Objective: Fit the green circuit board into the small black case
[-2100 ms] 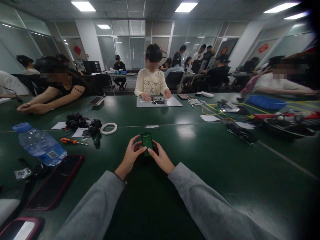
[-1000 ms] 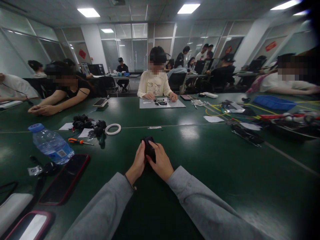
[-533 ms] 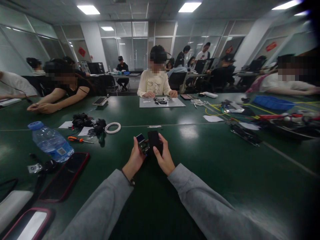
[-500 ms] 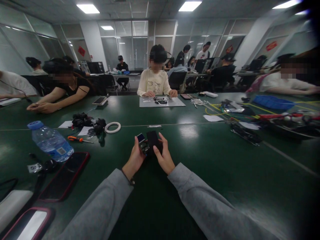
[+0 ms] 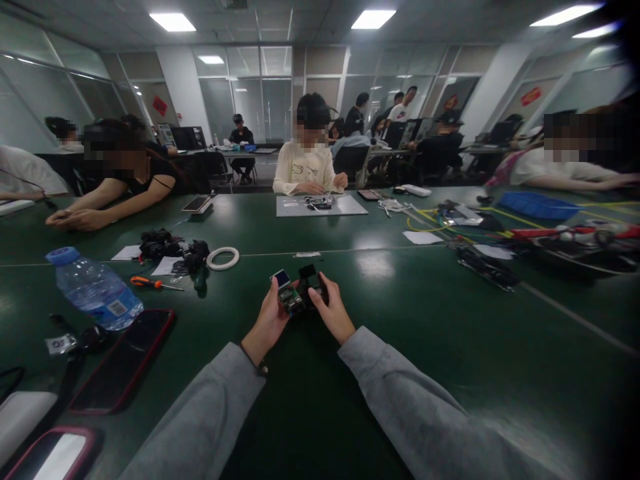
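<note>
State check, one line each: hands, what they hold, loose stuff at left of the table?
Left hand: closed on circuit board
Circuit board: held, components exposed
Right hand: closed on black part
Black part: held; contact with board unclear
Bottle: capped
Screwdriver: lying flat, unheld
White ring: lying flat
Red-edged phone: screen dark

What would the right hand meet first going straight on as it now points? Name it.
Probably the white strip on the green table, beyond the dark piece the right hand holds; the hand might pass above, depth being unclear.
</note>
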{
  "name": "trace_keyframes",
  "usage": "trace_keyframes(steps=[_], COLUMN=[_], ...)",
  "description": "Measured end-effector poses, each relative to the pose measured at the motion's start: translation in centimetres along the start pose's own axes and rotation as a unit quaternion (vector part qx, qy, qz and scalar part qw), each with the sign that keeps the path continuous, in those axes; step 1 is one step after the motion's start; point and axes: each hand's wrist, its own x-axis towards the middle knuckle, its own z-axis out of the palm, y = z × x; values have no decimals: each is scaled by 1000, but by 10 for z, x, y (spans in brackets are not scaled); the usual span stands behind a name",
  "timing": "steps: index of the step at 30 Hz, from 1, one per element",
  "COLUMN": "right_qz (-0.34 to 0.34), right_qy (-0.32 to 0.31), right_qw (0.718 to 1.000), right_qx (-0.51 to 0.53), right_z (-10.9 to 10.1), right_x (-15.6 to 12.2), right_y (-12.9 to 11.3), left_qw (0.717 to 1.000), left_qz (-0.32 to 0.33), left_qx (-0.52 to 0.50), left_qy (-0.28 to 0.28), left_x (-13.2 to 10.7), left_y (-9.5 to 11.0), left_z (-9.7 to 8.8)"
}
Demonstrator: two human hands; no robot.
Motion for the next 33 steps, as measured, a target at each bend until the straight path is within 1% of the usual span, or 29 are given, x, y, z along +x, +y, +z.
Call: trace_keyframes(steps=[2, 4, 7, 10, 12, 16, 19, 21, 23, 25, 26, 28, 30, 31, 32, 33], right_qz=[1, -14, -35, -40, -45, -61, -68, -60, -38, -7, 11, 49, 102, 117, 109, 74], right_qy=[18, 24, 10, -10, -15, 2, 8, 24, 54, 100, 129, 179, 233, 267, 286, 285], right_qw=[999, 998, 998, 999, 999, 995, 990, 987, 983, 974, 966, 948, 921, 904, 893, 891], right_qx=[-29, -48, -43, -19, -23, -84, -126, -146, -169, -202, -221, -259, -295, -312, -331, -345], right_z=[0, -1, -4, -6, -8, -10, -21, -37, -66, -109, -138, -203, -272, -303, -329, -349], right_x=[2, 4, 5, 5, 5, 5, 5, 3, -1, -9, -14, -28, -47, -58, -69, -80], right_y=[6, 10, 10, 7, 7, 11, 16, 21, 30, 46, 57, 81, 103, 111, 115, 114], left_qw=[1000, 1000, 1000, 1000, 999, 998, 997, 997, 996, 995, 995, 994, 993, 993, 993, 992], left_qz=[-1, -5, -11, -14, -16, -14, -14, -18, -20, -16, -13, -18, -32, -35, -33, -33], left_qx=[1, 5, 1, -16, -25, -35, -43, -47, -49, -53, -56, -62, -66, -67, -68, -69], left_qy=[-3, -8, -15, -21, -30, -48, -60, -65, -68, -79, -86, -88, -89, -92, -94, -100], left_x=[-1, -2, -2, -1, 0, -1, -4, -6, -8, -9, -9, -9, -8, -8, -8, -8], left_y=[1, 2, 3, 4, 4, 4, 6, 7, 8, 8, 8, 8, 8, 9, 9, 9], left_z=[0, 0, 0, 0, -1, -2, -3, -4, -5, -6, -7, -9, -10, -10, -11, -11])
